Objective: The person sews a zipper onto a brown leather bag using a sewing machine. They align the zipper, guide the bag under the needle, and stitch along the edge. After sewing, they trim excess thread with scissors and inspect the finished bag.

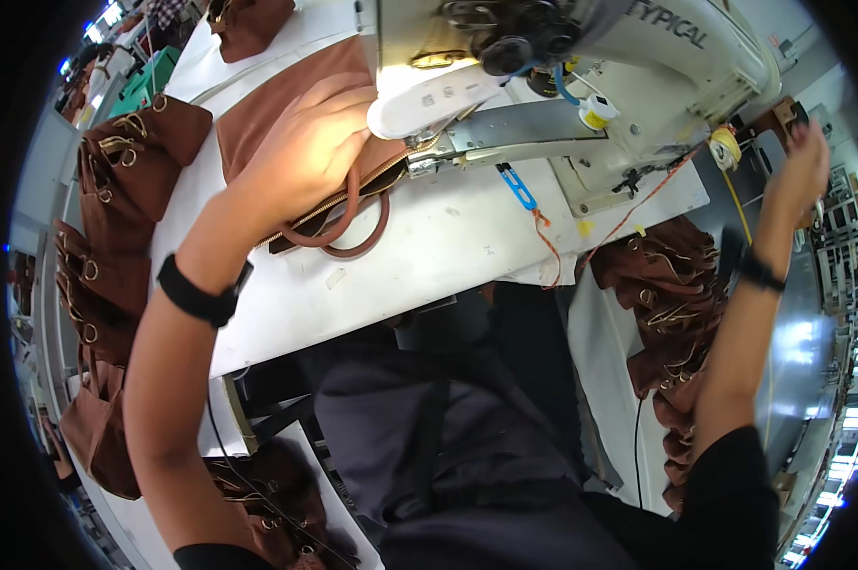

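My left hand [317,142] grips a brown leather handbag [263,109] at the sewing machine [505,128]. Its fingertips reach behind the machine's pale rounded head part, by the bag's upper edge. A gold zipper [388,178] runs along that edge toward the narrow machine arm. Two rolled brown handles [358,245] hang over the white table below my wrist. Raised far to the right, past the machine's end, is my right hand [801,176]. It is small and blurred, so its fingers and anything in them cannot be made out.
Several brown bags with gold rings [130,157] line the left side. More brown bags [671,294] are piled at the right. A blue plastic tool [517,186] on orange cord lies on the white table [419,247]. A yellow thread spool [724,149] sits by the machine's right end.
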`<control>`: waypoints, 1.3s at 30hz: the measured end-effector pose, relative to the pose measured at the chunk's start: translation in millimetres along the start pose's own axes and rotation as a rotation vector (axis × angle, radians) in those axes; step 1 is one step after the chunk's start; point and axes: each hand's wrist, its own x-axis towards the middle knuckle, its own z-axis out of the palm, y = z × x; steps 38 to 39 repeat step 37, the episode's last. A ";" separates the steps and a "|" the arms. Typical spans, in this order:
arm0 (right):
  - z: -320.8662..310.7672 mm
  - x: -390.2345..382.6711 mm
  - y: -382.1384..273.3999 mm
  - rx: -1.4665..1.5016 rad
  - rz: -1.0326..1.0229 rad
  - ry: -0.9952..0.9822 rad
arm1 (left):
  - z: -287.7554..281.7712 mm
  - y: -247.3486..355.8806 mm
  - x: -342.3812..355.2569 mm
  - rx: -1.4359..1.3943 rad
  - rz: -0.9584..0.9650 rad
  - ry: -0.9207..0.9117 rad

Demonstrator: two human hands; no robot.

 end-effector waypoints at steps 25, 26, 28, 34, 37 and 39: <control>133.7 -303.6 -120.1 0.704 0.855 -0.909 | -9.4 6.5 1.4 -0.159 -0.264 -0.229; 135.9 -304.3 -119.5 0.706 0.843 -0.924 | -7.8 9.2 -2.6 -0.220 -0.329 -0.236; 135.8 -305.3 -115.4 0.686 0.812 -0.942 | -6.1 18.8 -2.5 -0.344 -0.455 -0.238; 129.6 -298.5 -115.4 0.592 0.720 -1.009 | -4.9 -5.0 -13.0 -0.611 -0.659 -0.327; 124.6 -297.3 -114.5 0.568 0.779 -0.990 | -6.3 -4.8 -7.7 -0.688 -0.646 -0.254; 124.6 -297.3 -114.5 0.568 0.779 -0.990 | -6.3 -4.8 -7.7 -0.688 -0.646 -0.254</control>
